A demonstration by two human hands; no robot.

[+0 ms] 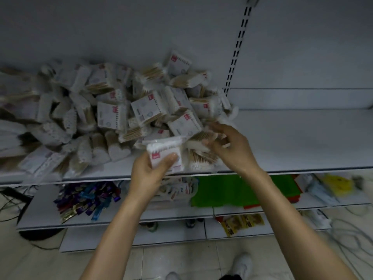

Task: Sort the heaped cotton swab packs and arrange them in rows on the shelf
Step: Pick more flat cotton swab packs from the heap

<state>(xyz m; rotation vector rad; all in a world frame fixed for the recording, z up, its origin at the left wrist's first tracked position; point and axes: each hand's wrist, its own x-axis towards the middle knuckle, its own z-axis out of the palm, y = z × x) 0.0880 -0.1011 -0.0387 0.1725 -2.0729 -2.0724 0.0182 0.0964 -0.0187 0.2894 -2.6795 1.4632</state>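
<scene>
Cotton swab pack, small, white plastic with a red label point(161, 156): held in the left hand point(149, 172) over the near edge of the white metal shelf point(292, 138). Thumb pressed on the pack's face, fingers curled behind it. Firm hold.

Below and nearer, a lower shelf carries a heap of blue and purple foil sachets point(86, 201) at left and a flat green sheet point(232, 190) at right.

Right hand point(232, 148): just right of the held pack, fingers point(212, 142) bent and in among the packs at the near right edge of the heap. Motion blur here, so cannot tell whether they grip a pack or only touch.

Heap of white cotton swab packs with tan wooden sticks point(121, 110): covers the left and middle of the shelf, packs tilted every way, none in rows. Right part of the shelf is bare.

Far side: white back panel point(121, 27), with a slotted white upright point(236, 55) just right of the heap.
</scene>
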